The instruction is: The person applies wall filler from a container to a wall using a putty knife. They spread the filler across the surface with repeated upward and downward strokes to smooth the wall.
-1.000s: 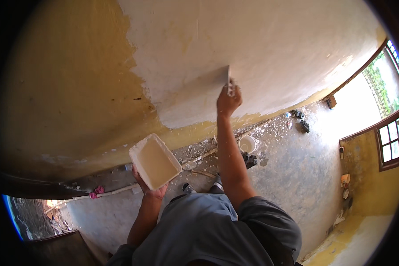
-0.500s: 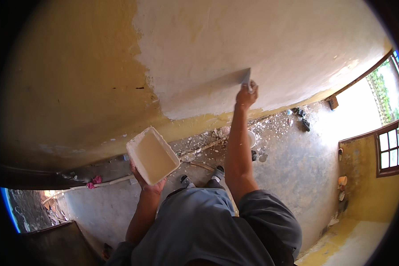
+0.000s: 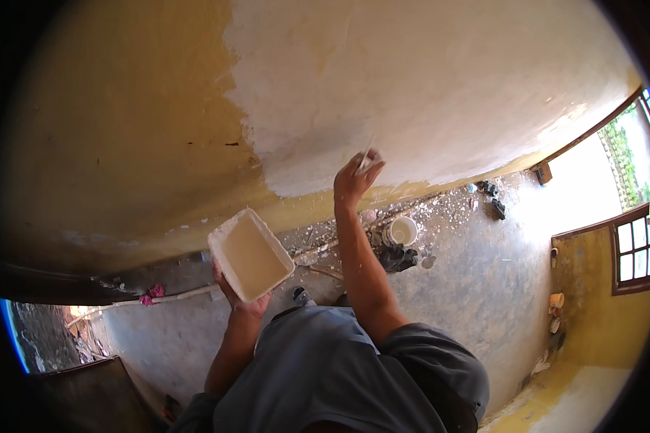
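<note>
My left hand (image 3: 251,307) grips a pale rectangular tub (image 3: 269,237) from beneath and beside, its fingers partly hidden by the tub. Smooth beige putty (image 3: 249,256) lies inside it. At the wall, my right hand (image 3: 352,182) is closed around a putty knife (image 3: 369,156), whose blade shows almost edge-on and slightly blurred. Whether the blade touches the wall I cannot tell. Behind it, a broad whitish coated area (image 3: 426,79) covers the wall, with a ragged left border against the bare yellow paint (image 3: 137,130).
Below the wall, a white bucket (image 3: 399,232) stands by a crumpled black bag (image 3: 397,257). A long pole (image 3: 188,294) lies along the wall base among white flakes, with a pink cloth (image 3: 152,294) on it. At right are a bright doorway and a paned window (image 3: 633,242).
My right hand has moved left and slightly down with the putty knife, turning the blade edge-on. The bucket and black bag now show more fully. My left hand and the tub stay nearly still.
</note>
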Demonstrator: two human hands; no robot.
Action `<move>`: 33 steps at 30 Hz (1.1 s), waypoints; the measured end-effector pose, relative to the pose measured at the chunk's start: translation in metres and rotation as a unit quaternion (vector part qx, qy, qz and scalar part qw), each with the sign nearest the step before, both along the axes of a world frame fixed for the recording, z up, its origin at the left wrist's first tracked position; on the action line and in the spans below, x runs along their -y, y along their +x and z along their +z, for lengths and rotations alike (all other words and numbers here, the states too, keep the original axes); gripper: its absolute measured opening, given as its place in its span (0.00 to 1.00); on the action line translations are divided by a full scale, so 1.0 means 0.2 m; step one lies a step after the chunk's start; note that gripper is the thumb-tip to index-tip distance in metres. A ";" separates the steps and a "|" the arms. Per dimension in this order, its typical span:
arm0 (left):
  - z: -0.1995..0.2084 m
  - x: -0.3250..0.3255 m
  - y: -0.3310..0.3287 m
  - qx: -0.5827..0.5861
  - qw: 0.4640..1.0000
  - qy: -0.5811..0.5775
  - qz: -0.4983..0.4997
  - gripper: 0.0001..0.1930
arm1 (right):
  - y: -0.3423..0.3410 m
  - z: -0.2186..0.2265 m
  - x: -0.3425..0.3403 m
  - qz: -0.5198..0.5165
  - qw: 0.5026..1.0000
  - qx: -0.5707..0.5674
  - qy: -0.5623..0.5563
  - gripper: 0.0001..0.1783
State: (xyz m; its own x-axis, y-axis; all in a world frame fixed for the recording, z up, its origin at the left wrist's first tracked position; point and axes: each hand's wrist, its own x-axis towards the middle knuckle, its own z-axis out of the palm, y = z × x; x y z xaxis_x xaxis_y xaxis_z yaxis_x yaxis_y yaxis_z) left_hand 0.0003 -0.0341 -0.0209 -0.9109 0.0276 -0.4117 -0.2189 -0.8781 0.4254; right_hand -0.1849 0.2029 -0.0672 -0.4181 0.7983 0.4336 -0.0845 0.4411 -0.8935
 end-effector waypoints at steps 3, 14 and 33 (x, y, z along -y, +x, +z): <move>0.02 -0.03 -0.02 0.002 1.000 -0.004 -0.007 0.36 | -0.25 0.05 -0.08 0.001 0.968 -0.107 -0.229 0.18; 0.00 0.00 -0.01 -0.003 1.000 0.007 0.009 0.36 | -0.10 -0.05 -0.56 0.169 0.817 -0.100 -0.543 0.08; 0.00 -0.01 -0.03 -0.025 1.000 0.008 0.011 0.33 | 0.17 -0.43 -0.25 0.276 0.806 0.057 0.521 0.29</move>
State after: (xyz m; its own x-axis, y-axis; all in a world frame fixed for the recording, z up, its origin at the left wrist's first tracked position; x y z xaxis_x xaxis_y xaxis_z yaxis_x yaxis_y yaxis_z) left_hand -0.0062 -0.0325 -0.0200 -0.9310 0.0129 -0.3648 -0.1775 -0.8892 0.4217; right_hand -0.1500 0.2525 -0.1539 -0.6698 -0.2954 0.6812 -0.4684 0.8800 -0.0790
